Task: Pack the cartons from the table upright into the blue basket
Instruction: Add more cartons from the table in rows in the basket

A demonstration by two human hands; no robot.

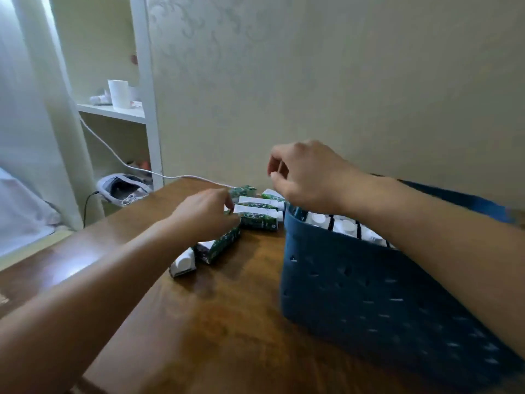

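Head view shows the blue basket already holding several upright cartons, about 5 more cartons lying on the table, the left hand pinching 1, and the right hand loosely curled, empty.

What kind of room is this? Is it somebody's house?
Probably a room in a home. There's a wooden table against a patterned wall, a white shelf with a paper roll on it, and a light curtain by a window.
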